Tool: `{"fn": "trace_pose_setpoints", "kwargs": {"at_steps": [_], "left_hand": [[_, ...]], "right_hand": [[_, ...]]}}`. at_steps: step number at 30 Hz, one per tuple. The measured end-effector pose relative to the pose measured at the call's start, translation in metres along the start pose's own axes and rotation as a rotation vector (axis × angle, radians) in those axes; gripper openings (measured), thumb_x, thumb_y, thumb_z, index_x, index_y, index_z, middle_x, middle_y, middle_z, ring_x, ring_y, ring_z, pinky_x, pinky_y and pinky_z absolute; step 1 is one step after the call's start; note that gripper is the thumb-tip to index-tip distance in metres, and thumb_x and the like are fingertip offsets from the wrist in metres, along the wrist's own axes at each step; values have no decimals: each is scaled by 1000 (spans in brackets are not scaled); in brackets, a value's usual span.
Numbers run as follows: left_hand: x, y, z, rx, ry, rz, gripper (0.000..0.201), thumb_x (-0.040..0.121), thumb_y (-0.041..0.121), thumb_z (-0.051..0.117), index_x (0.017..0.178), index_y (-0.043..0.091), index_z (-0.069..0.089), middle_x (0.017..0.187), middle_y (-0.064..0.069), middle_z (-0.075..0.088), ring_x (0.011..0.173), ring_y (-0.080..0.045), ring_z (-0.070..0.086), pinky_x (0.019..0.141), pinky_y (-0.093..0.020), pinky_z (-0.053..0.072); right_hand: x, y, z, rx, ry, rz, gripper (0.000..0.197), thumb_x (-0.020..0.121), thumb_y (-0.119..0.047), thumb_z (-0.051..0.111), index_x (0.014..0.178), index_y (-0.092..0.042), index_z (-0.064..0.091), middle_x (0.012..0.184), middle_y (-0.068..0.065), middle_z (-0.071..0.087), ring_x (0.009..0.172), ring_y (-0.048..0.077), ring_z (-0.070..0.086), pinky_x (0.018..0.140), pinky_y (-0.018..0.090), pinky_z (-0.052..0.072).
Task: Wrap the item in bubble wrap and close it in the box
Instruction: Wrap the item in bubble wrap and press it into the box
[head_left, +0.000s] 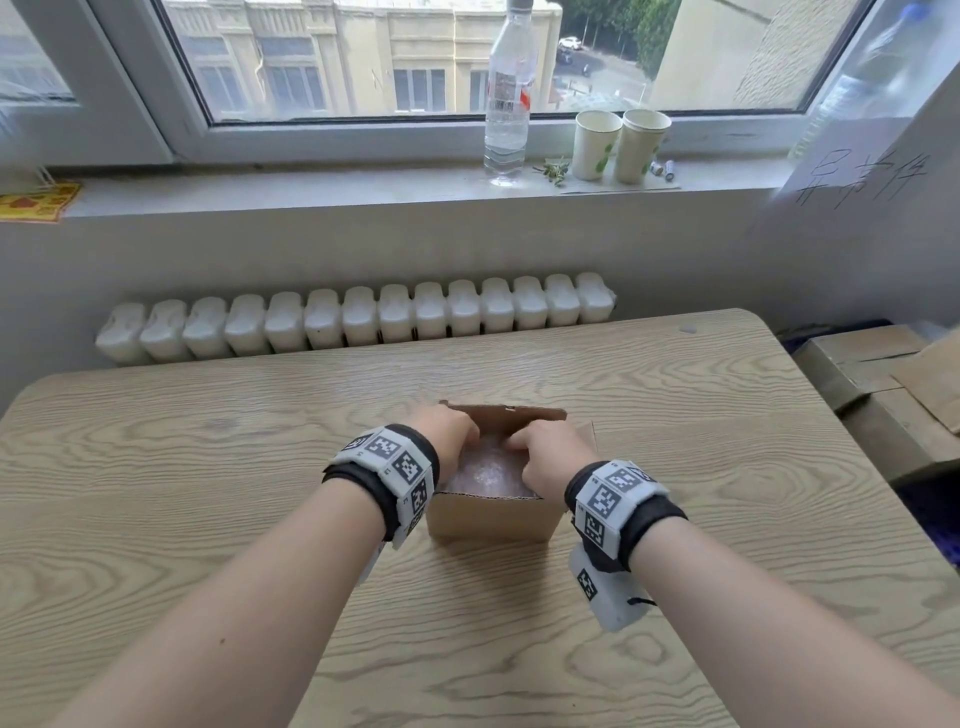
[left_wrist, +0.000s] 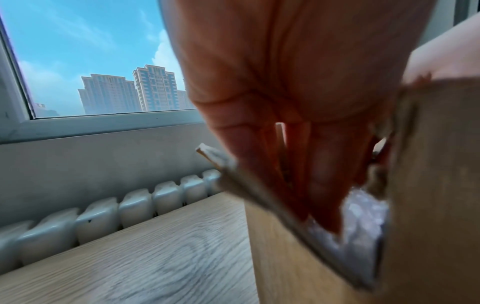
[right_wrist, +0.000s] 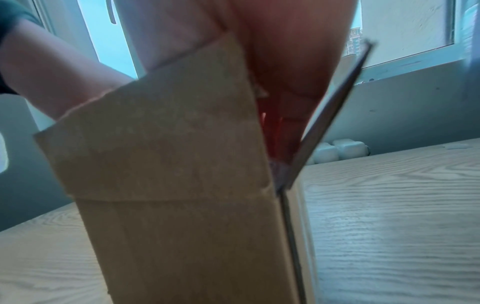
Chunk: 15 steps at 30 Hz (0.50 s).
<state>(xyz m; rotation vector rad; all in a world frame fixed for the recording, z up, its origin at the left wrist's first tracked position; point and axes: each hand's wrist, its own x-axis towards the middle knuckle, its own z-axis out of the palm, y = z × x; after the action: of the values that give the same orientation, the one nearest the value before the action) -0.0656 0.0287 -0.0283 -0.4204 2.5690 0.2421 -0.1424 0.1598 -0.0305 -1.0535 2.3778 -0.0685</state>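
A small brown cardboard box stands open on the wooden table. Inside it lies the item, bundled in bubble wrap. My left hand reaches into the box from its left side. In the left wrist view its straight fingers point down and press on the bubble wrap, inside the side flap. My right hand reaches in from the right side. Its fingers slide down between the box wall and the raised side flap; their tips are hidden.
Behind the table's far edge runs a white radiator. On the windowsill stand a water bottle and two paper cups. Stacked cardboard boxes sit to the right of the table.
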Motion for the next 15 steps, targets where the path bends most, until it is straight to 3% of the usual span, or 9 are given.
{"fn": "trace_pose_setpoints", "kwargs": {"at_steps": [5, 10, 13, 15], "left_hand": [[6, 12, 12, 45, -31, 4, 41, 81, 8, 62, 120, 11, 50, 120, -11, 62, 112, -30, 59, 93, -37, 51], [0, 15, 11, 64, -43, 10, 46, 82, 9, 63, 126, 9, 48, 124, -14, 60, 115, -31, 58, 96, -37, 49], [-3, 11, 3, 49, -49, -4, 49, 79, 12, 70, 125, 13, 55, 126, -9, 60, 118, -28, 56, 95, -33, 48], [-5, 7, -6, 48, 15, -20, 48, 79, 9, 68, 125, 14, 57, 124, -9, 61, 116, -27, 57, 93, -33, 48]], "right_hand": [[11, 1, 4, -28, -93, -7, 49, 83, -1, 48, 125, -23, 60, 126, 2, 62, 119, 26, 55, 96, 35, 49], [14, 0, 4, -81, -111, -45, 48, 82, -1, 52, 124, -23, 61, 125, 2, 63, 118, 26, 57, 95, 35, 51], [8, 6, -10, 1, -23, -1, 50, 81, 1, 51, 121, -25, 65, 124, 0, 64, 117, 23, 58, 94, 30, 50], [4, 12, -24, 57, 92, 51, 41, 79, 0, 55, 107, -23, 73, 113, 1, 70, 108, 22, 62, 90, 26, 51]]}}
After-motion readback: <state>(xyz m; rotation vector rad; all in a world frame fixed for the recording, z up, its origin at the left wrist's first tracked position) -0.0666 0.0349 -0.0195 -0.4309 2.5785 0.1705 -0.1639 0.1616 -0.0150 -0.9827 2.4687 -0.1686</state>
